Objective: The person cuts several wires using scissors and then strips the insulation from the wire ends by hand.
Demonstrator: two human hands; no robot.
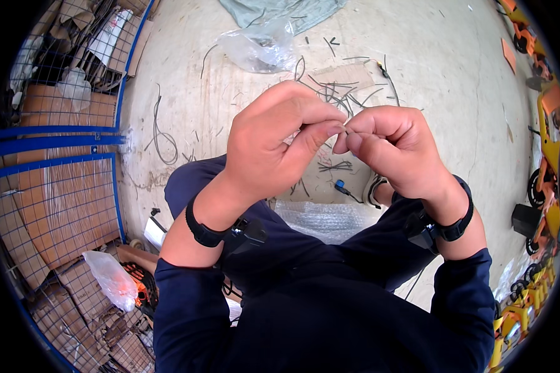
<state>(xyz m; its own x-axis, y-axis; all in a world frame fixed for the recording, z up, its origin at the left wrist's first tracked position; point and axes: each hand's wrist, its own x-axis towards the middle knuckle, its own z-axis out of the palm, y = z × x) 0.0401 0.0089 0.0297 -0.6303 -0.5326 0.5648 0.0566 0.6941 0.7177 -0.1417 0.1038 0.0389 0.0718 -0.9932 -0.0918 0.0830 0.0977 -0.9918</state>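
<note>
My left hand [270, 143] and my right hand [401, 149] meet in front of me above the floor, fingertips touching. Thumb and forefinger are pinched together on each hand. Whatever lies between them is too small and too covered to name; only a tiny dark speck shows at the meeting point. Below and beyond my hands, several short dark cable pieces [336, 166] are scattered on the floor. Near my shoe [373, 189] lies a cable end with a blue connector [340, 185].
Bubble wrap [320, 221] lies between my legs. Farther off are a clear plastic bag [264, 50], a cardboard piece [348, 76] and a green cloth [292, 9]. A looped cable [165, 146] lies left, beside a blue mesh cage [56, 133] of cardboard. Yellow-orange wheeled machines [550, 124] line the right.
</note>
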